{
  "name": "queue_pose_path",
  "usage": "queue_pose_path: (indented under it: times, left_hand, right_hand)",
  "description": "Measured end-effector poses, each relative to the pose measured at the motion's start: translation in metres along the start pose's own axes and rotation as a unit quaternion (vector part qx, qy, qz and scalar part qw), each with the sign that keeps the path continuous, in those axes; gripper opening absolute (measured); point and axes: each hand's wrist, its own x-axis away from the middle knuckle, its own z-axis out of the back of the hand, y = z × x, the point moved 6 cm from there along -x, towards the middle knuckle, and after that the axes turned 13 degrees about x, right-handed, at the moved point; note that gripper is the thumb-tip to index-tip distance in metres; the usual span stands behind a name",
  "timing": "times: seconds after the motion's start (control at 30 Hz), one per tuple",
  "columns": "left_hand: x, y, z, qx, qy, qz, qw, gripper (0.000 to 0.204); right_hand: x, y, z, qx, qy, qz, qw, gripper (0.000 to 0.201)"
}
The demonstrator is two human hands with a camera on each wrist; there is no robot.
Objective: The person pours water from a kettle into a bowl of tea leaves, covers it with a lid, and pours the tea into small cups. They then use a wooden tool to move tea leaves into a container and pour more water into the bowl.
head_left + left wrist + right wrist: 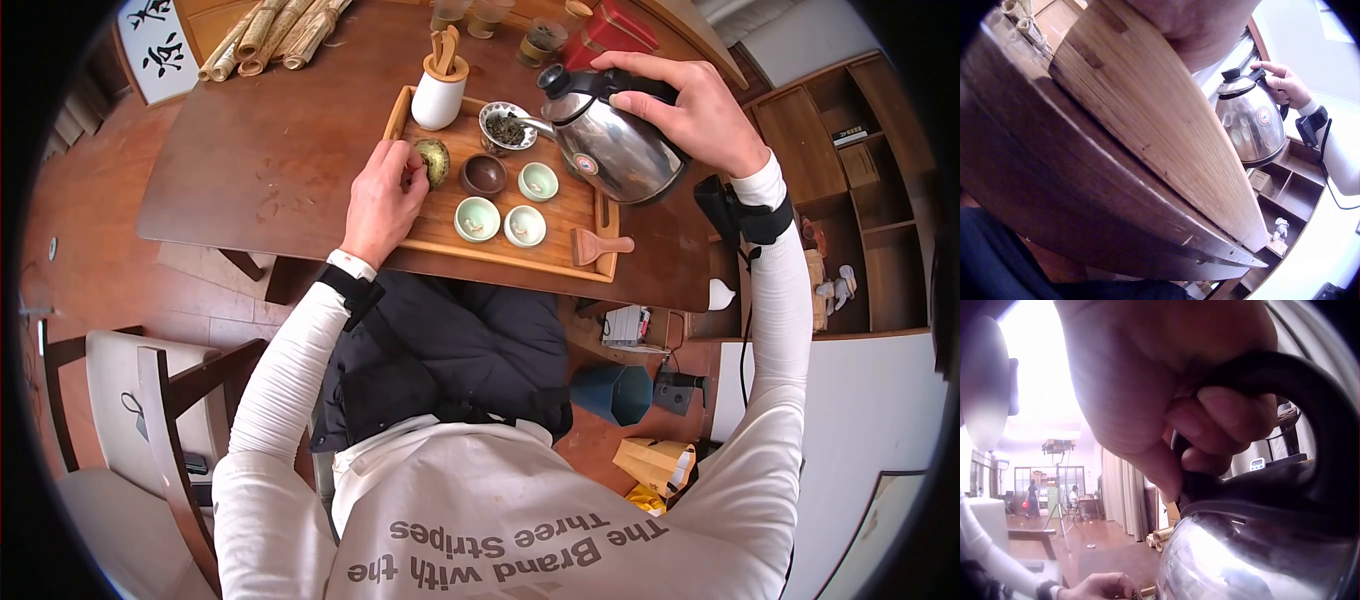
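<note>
My right hand grips the black handle of a shiny steel kettle, fingers curled round it. The kettle is tilted, and its spout overlaps the rim of a patterned white bowl with dark tea leaves in it. On the tray's left side my left hand pinches a round, speckled yellow-green piece, shaped like a lid. Close by stand a small brown cup and pale green cups.
The wooden tray lies at the table's front edge. It also bears a white tool holder and a flat wooden brush. Behind are bamboo rolls, glass cups and a red box. A chair stands left.
</note>
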Motion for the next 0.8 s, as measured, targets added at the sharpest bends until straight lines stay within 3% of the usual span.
queue_pose_path:
  times: [0.6, 0.8]
  left_hand:
    - [0.000, -0.001, 0.001, 0.014, 0.004, 0.006, 1.000, 0.014]
    - [0.000, -0.001, 0.001, 0.021, 0.001, 0.009, 1.000, 0.014]
  right_hand:
    - [-0.014, -0.013, 0.003, -0.006, -0.027, 0.045, 0.999, 0.035]
    - [-0.016, 0.005, -0.003, 0.025, -0.045, -0.003, 0.999, 0.036]
